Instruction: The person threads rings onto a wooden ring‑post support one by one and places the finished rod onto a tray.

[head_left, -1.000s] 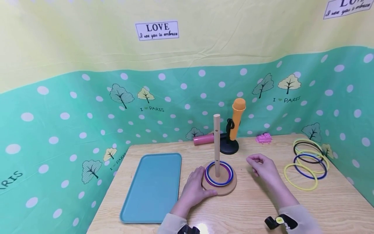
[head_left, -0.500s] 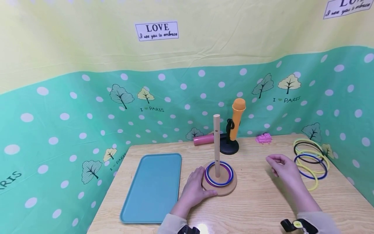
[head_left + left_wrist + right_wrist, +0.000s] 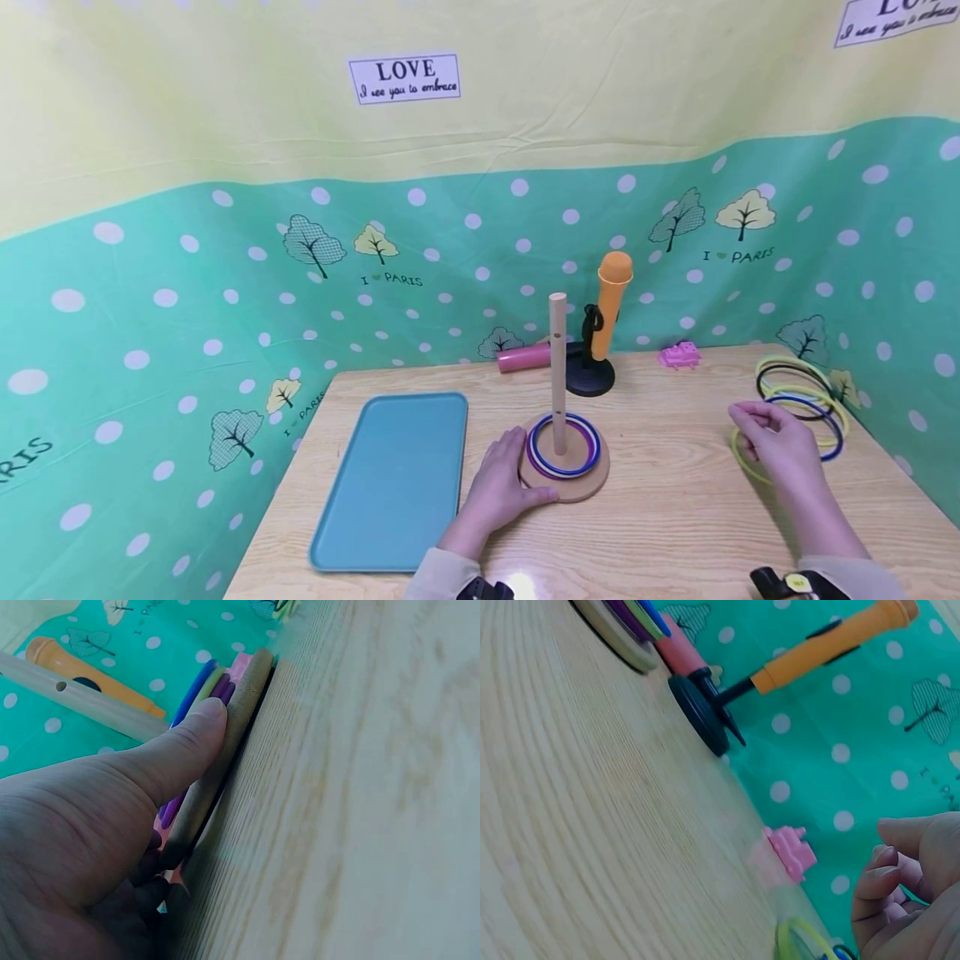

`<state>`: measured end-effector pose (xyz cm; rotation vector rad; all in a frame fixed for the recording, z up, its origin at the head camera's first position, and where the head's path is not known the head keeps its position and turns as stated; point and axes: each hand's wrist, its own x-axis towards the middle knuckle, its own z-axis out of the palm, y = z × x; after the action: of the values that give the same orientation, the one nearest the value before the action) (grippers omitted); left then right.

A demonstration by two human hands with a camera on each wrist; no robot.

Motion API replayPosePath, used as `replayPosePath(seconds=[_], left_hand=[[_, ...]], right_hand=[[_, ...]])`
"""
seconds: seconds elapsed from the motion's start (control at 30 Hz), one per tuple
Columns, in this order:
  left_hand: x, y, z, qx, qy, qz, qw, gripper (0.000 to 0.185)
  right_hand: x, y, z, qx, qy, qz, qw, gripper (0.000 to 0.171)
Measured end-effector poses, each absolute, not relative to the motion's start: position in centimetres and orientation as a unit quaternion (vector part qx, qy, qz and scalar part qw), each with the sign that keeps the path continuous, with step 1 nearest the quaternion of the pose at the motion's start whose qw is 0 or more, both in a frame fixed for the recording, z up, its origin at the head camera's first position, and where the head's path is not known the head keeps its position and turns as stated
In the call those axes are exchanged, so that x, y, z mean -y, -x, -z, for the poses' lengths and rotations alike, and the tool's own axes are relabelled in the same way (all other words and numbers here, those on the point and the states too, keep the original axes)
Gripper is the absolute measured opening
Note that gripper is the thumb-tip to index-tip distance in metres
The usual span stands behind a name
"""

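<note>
A wooden peg stand (image 3: 558,375) stands upright, with blue, whitish and purple rings (image 3: 592,462) lying round the peg on its round base. My left hand (image 3: 501,483) grips the left edge of that base; in the left wrist view the thumb (image 3: 191,746) lies along its rim by the stacked rings. Over the near side of the loose rings at the right hovers my right hand (image 3: 780,442), fingers loosely curled, holding nothing. Yellow, black and blue rings (image 3: 836,450) overlap there, and the hand hides part of a yellow ring (image 3: 742,458).
A blue tray (image 3: 397,483) lies left of the stand. Behind stand an orange toy microphone (image 3: 611,308) on a black base (image 3: 589,379) and a pink cylinder (image 3: 523,358) on its side. A small pink toy (image 3: 679,355) sits near the back edge, before a patterned cloth (image 3: 465,225).
My right hand has moved rightward from beside the stand to the loose rings. My left hand keeps its grip on the base, and the stand has not moved.
</note>
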<state>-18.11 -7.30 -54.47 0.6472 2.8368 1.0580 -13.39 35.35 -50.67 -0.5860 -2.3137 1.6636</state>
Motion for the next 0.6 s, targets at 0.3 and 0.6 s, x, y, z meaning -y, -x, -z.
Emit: replayPosePath(seconds=[0.3, 0.6], left_hand=[[7.3, 18.0, 54.4, -0.916, -0.206, -0.343, 0.025, 0.121], [7.3, 18.0, 54.3, -0.916, -0.206, -0.344, 0.025, 0.121]], right_hand=[[-37.9, 12.9, 51.3, 0.768, 0.233, -0.578, 0.146, 0.023], [-40.2, 12.3, 51.9, 0.739, 0.27, -0.601, 0.14, 0.017]])
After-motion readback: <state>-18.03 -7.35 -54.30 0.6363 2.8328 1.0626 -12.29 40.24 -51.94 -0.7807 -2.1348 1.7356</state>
